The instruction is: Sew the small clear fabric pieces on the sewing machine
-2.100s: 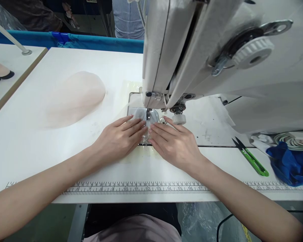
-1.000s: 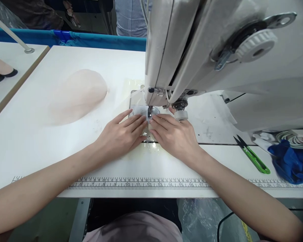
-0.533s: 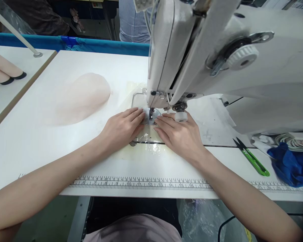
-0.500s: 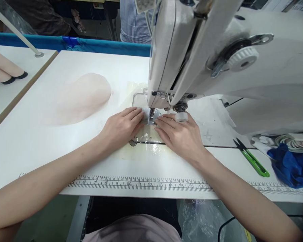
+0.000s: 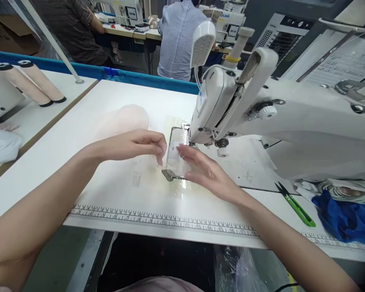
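Note:
My left hand [image 5: 136, 146] is beside the needle plate, thumb and fingers pinched together on what looks like a thin, sheer pale piece of fabric [image 5: 172, 165]. Its outline is faint against the white bed. My right hand [image 5: 205, 168], slightly blurred, hovers over the plate with its fingers apart, close to the sheer piece. Just beyond the hands stands the head of the white sewing machine [image 5: 213, 105]; my right fingers partly hide the needle area. A larger sheer pale-pink fabric piece [image 5: 130, 117] lies on the table behind my left hand.
Green thread snips [image 5: 298, 207] and a crumpled blue cloth [image 5: 346, 215] lie at the right. A printed ruler [image 5: 170, 223] runs along the table's front edge. Two pale thread cones [image 5: 42, 83] lie at the left. Co-workers sit beyond the blue cloth edge [image 5: 149, 83].
The view has tilted up. Both hands have come away from the presser foot; the left has drawn left and now pinches, while the right has lifted with fingers spread.

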A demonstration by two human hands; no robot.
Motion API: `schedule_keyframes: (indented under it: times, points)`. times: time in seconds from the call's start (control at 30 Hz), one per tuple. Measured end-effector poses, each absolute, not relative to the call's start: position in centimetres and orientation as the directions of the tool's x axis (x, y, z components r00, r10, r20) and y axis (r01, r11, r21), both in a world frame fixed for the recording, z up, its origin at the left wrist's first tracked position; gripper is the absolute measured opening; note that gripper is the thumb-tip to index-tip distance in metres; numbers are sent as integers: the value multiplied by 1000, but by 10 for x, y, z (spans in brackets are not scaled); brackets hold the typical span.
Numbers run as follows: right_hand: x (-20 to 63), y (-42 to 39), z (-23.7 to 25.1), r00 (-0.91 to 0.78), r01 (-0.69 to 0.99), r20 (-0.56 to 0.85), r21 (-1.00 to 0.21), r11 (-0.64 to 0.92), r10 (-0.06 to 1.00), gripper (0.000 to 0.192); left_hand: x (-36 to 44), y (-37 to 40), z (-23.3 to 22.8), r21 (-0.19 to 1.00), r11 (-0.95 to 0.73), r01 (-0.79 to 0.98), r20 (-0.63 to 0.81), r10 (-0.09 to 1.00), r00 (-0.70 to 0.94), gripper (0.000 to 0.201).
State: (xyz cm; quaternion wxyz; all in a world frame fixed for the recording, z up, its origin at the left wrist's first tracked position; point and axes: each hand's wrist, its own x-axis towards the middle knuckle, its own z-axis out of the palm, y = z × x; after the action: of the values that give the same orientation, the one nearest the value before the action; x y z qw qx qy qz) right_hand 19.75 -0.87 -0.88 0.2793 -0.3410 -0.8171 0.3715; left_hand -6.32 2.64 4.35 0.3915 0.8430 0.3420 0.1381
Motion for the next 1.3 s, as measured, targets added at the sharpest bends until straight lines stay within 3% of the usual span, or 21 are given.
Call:
schedule_keyframes:
  times: [0.07, 0.17, 0.27, 0.4, 0.57, 0.7, 0.77, 0.9, 1.07, 1.3]
  points:
    - [183, -5, 2, -669, 302, 50, -894, 332, 741, 46, -68, 27, 51, 791, -438, 428, -58, 642, 764, 26]
    - [156, 5, 15, -723, 191, -88, -979, 76, 685, 57, -79, 28, 56, 809, -409, 422, -75, 640, 765, 24]
    - [131, 13, 20, -664, 63, -71, -997, -38, 744, 30, -103, 25, 56, 815, -369, 446, -69, 703, 708, 23]
    - [110, 18, 19, -571, -1, 50, -998, 61, 820, 20, -148, 11, 47, 836, -276, 474, -102, 771, 628, 19]
    - [92, 38, 15, -615, 18, 14, -999, 33, 788, 20, -185, 27, 48, 863, -209, 460, 0, 911, 413, 23]
    - [71, 71, 6, -396, -17, 17, -1000, 11, 918, 24, -187, 86, 55, 828, -229, 512, 85, 954, 289, 24]
    - [62, 90, -4, -250, 16, 28, -999, 33, 968, 21, -183, 118, 49, 765, -209, 609, 72, 968, 242, 27]
    - [52, 122, -26, -161, 104, 30, -993, 47, 987, 18, -176, 158, 19, 716, -169, 677, 59, 981, 183, 27]
    - [51, 137, -39, -184, 277, 43, -956, 94, 982, 19, -170, 161, -15, 626, -128, 769, 134, 989, 55, 27]
    - [48, 126, -35, -234, 531, 154, -807, 259, 960, 23, -176, 141, -20, 521, -45, 852, 244, 965, -98, 33]
